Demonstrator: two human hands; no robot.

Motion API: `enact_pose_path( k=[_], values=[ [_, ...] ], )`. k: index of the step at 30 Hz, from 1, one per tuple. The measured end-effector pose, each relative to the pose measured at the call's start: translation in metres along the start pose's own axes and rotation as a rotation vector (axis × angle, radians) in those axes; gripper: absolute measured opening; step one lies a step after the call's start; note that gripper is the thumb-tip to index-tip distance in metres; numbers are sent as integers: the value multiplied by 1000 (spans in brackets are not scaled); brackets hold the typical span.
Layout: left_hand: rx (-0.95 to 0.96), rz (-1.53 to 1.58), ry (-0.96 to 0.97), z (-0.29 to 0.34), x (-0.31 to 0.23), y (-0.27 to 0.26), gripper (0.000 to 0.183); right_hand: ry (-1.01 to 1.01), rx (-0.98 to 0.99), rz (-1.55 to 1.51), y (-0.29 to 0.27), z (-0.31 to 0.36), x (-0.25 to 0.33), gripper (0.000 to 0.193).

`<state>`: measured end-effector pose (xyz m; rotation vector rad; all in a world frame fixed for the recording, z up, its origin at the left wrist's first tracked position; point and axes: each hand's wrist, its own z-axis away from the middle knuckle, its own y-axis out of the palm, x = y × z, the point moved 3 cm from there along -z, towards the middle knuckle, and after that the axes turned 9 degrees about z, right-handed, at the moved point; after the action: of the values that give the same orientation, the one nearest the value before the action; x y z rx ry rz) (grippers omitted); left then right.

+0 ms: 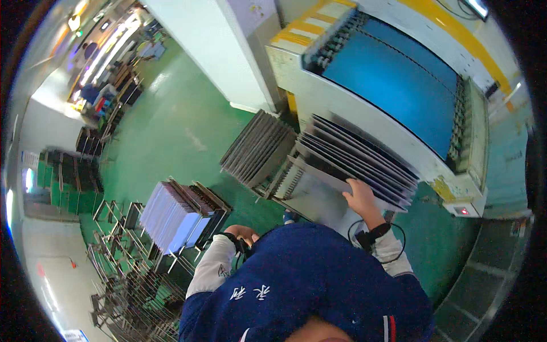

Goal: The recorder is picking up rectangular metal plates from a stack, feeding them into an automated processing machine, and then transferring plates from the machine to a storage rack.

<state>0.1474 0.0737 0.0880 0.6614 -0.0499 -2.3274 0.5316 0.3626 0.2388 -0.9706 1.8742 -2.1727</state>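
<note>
My right hand is at the near side of a rack of upright thin grey panels. Its thumb and fingers close on the top edge of the nearest panel, a wide grey panel that is slightly blurred. Close by my body on the left, my left hand is bent inward, its fingers mostly hidden by my dark blue top. A second group of grey panels stands just left of the rack. Dark bands with cables circle both wrists.
Beyond the rack is a machine with a blue bed and rows of rollers. A white pillar rises beside it. To my left, a rack holds pale sheets, near several empty metal racks. The floor is green.
</note>
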Motion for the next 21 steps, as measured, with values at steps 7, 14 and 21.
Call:
enact_pose_path(
  k=[7, 14, 21],
  values=[
    [-19, 88, -184, 7, -8, -2, 64, 202, 212, 234, 31, 0, -32, 29],
    [273, 126, 281, -80, 95, -20, 56, 144, 144, 288, 33, -17, -36, 22],
    [204, 200, 376, -27, 55, -20, 33, 156, 72, 335, 34, -17, -37, 22]
  ],
)
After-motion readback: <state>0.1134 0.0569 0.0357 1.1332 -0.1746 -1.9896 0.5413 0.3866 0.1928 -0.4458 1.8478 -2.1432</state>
